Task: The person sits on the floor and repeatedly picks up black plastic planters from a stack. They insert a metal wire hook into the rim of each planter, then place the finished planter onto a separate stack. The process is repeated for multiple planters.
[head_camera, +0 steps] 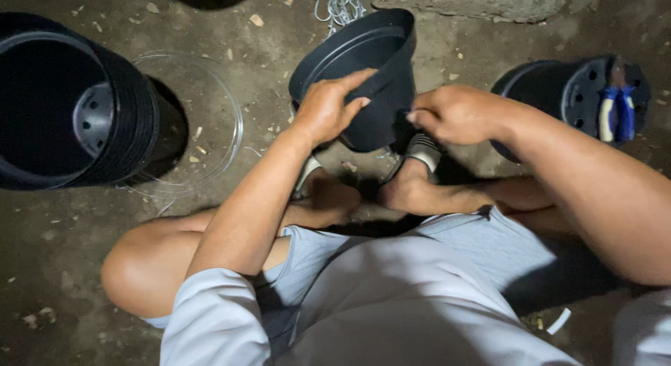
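The person sits on the floor (63, 254) and holds a black plastic pot (363, 72) above the feet, tilted so its round mouth faces up and left. The pot is smooth, a little shiny, with a thick rolled rim. The left hand (328, 107) lies over the side of the pot, its fingers (353, 79) bent around the wall and grasping it. The right hand (454, 114) is at the base of the pot with its fingers curled in, but what they pinch there cannot be told.

At the left lies a stack of black pots (77, 114) on its side, with a pale bottom seen inside, and a clear thin plastic ring (224, 128) behind it. At the right, another black pot (559, 93) with holes in its bottom carries blue-handled pliers (616, 111). Thin metal chains (341, 4) lie at the top.

The floor is rough grey concrete, dusty, with small chips spread on it.
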